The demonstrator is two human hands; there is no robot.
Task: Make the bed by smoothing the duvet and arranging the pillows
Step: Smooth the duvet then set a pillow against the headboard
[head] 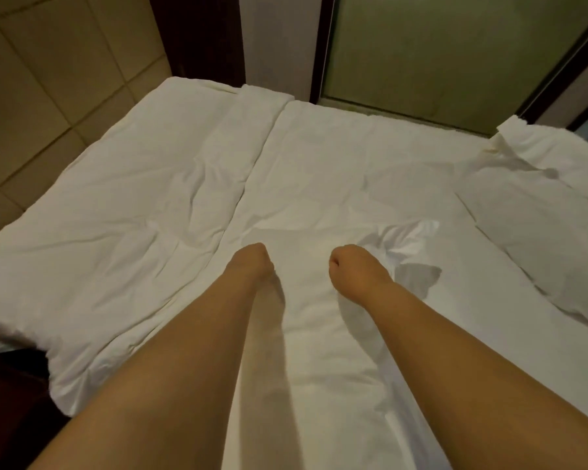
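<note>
The white duvet (319,171) lies spread and creased under both hands. The right hand (350,273) is curled in a fist, gripping a raised bunch of it. The left hand (252,262) rests on it just beside, fingers tucked out of sight, so I cannot tell its grip. Left of the hands the duvet's edge meets open tiled floor (31,113). Beyond them its far edge stops near a glass door (438,45).

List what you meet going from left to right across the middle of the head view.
Tiled floor → duvet's wrinkled left half → left hand → right hand → white folded bedding at the bed's right edge.
</note>
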